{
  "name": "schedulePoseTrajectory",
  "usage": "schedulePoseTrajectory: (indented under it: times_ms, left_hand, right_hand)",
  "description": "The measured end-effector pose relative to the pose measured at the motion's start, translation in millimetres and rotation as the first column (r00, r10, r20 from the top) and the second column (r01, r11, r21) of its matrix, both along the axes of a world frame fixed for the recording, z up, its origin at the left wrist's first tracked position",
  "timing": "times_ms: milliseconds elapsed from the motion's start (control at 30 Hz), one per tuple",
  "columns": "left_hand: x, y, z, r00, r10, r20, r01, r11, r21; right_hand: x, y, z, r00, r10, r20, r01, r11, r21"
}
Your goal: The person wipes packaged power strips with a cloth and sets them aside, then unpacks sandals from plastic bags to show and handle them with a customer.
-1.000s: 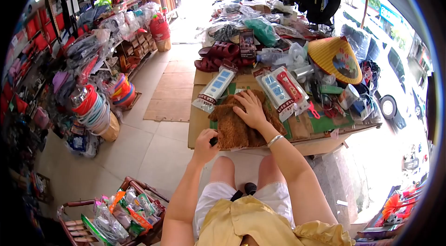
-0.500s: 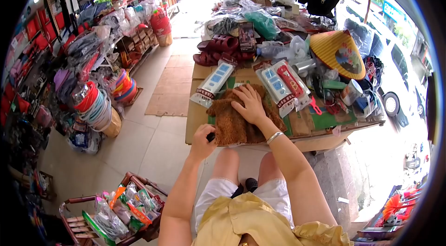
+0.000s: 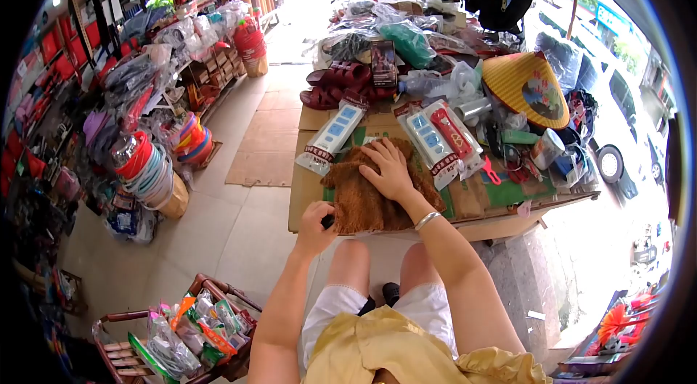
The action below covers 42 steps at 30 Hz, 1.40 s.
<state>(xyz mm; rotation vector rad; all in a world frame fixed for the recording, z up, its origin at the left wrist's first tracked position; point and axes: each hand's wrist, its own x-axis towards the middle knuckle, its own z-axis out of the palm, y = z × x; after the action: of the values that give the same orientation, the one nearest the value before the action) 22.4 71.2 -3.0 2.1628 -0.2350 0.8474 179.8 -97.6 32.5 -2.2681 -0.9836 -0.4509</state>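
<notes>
A brown, fluffy piece of cloth (image 3: 359, 199) lies on the cardboard-covered table top (image 3: 305, 202), close to its front edge. My right hand (image 3: 388, 172) rests on the cloth with its fingers stretched out; a silver bangle is on that wrist. At the cloth's lower left corner, my left hand (image 3: 317, 226) is closed round a small black object (image 3: 328, 222) whose kind I cannot make out. Beyond the cloth lie a packaged white power strip (image 3: 335, 130) on the left and more packaged power strips (image 3: 430, 137) with a red pack (image 3: 451, 131) on the right.
A yellow conical hat (image 3: 526, 86), a white cup (image 3: 548, 148) and dark red sandals (image 3: 337, 83) are farther back on the table. Stacked basins (image 3: 145, 166) stand on the floor at left. A chair (image 3: 120, 351) with packaged goods is at lower left.
The view has shifted slightly. Both hands stay in nearly the same places on and beside the brown cloth.
</notes>
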Motion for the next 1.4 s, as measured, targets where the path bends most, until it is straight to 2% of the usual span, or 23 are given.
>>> schedulePoseTrajectory:
  times_ms: [500,600,633,700,767,833,867,933,967,1067,1100,1167,1267,1400]
  left_hand:
    - [-4.7,-2.9,6.0,1.000,-0.010,-0.025,0.008,0.999,-0.051]
    - [-6.7,-1.7,6.8,0.999,-0.023,-0.040,0.021,0.998,-0.053]
    - [-7.4,-2.5,9.6,0.999,-0.027,-0.033,0.025,0.997,-0.072]
    - [-9.2,-4.3,15.5,0.999,-0.017,-0.038,0.014,0.998,-0.063]
    - [-7.8,-3.0,14.1,0.999,-0.017,-0.044,0.013,0.996,-0.086]
    - [-7.7,0.3,15.6,0.997,-0.048,-0.053,0.044,0.996,-0.074]
    - [-7.7,1.7,15.6,0.996,-0.064,-0.059,0.058,0.995,-0.087]
    - [-8.1,3.7,17.8,0.995,-0.080,-0.066,0.072,0.992,-0.104]
    - [-7.6,4.6,18.9,0.993,-0.093,-0.074,0.085,0.990,-0.109]
    - [-6.4,7.4,21.9,0.991,-0.102,-0.088,0.092,0.990,-0.108]
    - [-6.6,8.0,22.4,0.989,-0.100,-0.105,0.089,0.991,-0.100]
    - [-4.4,9.0,21.8,0.990,-0.094,-0.106,0.083,0.991,-0.106]
    - [-1.4,10.8,20.3,0.989,-0.094,-0.114,0.082,0.991,-0.103]
    - [-0.7,11.1,17.8,0.988,-0.095,-0.122,0.081,0.990,-0.113]
  right_hand:
    - [-0.2,-0.5,4.5,1.000,0.022,-0.005,-0.022,0.999,-0.029]
    - [11.0,-5.1,25.0,0.985,0.125,-0.120,-0.138,0.985,-0.107]
    - [28.1,-7.6,32.7,0.976,0.191,-0.103,-0.195,0.980,-0.035]
    - [61.8,-5.8,55.5,0.974,0.173,-0.148,-0.147,0.974,0.171]
    - [114.9,-6.5,72.9,0.973,0.072,-0.220,-0.014,0.967,0.254]
    - [150.1,-3.0,106.2,0.992,-0.112,-0.057,0.116,0.991,0.060]
    - [172.9,-2.8,110.5,0.992,-0.115,-0.053,0.118,0.992,0.048]
    - [214.4,-0.2,109.7,0.973,-0.167,0.157,0.157,0.985,0.078]
    - [229.0,1.2,109.1,0.972,-0.168,0.162,0.158,0.985,0.071]
    - [266.5,6.0,104.2,0.917,-0.193,0.348,0.236,0.968,-0.085]
    - [270.8,9.8,104.1,0.917,-0.191,0.349,0.235,0.968,-0.089]
    - [278.5,19.4,103.1,0.891,-0.290,0.349,0.363,0.917,-0.164]
    - [292.3,26.8,100.4,0.857,-0.361,0.367,0.442,0.882,-0.164]
    - [304.1,30.3,106.6,0.866,-0.383,0.320,0.437,0.892,-0.113]
